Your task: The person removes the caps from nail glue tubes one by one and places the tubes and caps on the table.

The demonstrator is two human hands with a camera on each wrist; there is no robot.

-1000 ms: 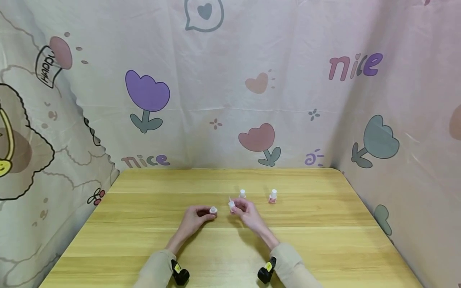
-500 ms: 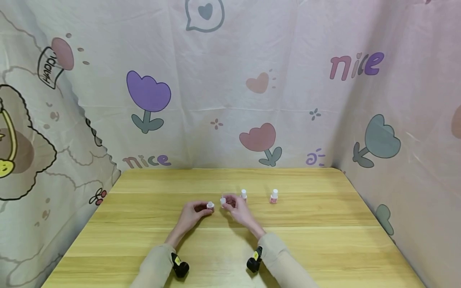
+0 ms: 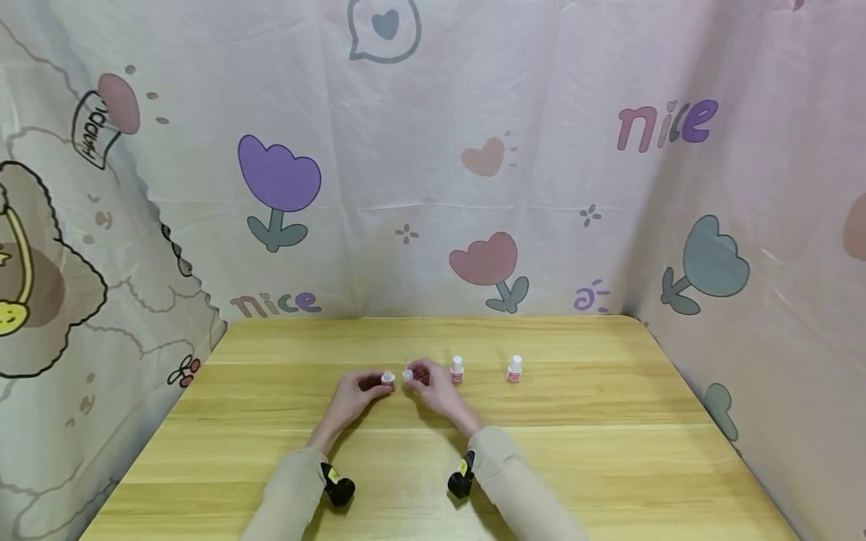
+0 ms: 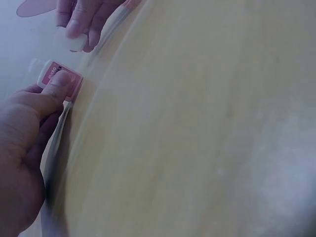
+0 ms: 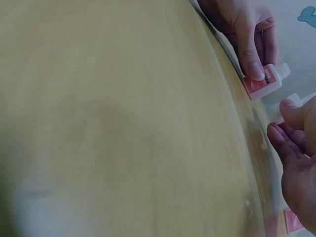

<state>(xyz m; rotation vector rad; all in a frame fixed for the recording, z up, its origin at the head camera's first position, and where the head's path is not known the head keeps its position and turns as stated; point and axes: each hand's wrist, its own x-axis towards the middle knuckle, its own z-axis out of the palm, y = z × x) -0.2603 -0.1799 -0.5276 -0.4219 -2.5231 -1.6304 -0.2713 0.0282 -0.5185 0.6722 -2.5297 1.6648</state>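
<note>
Over the middle of the table, my left hand point(image 3: 353, 394) grips a small white bottle point(image 3: 388, 379) with a pink-red label. Its narrow white neck is uncapped, and the thumb lies across the label point(image 5: 255, 85). Just to the right, my right hand point(image 3: 434, 388) pinches a white bottle cap point(image 3: 407, 375) between thumb and fingers. A faint thin stem rises from the cap in the head view. Cap and bottle are a short gap apart. In the left wrist view the cap point(image 4: 74, 42) is partly hidden by the right thumb.
Two more white bottles with pink labels stand capped on the wooden table point(image 3: 575, 451): one bottle point(image 3: 457, 370) close beside the right hand, the other bottle point(image 3: 515, 370) farther right. A patterned curtain point(image 3: 399, 263) hangs behind the table's far edge.
Both hands have shifted left and farther from the person, with the bottle and cap still held. The right hand has come closer to the left, bringing the cap nearer the bottle.
</note>
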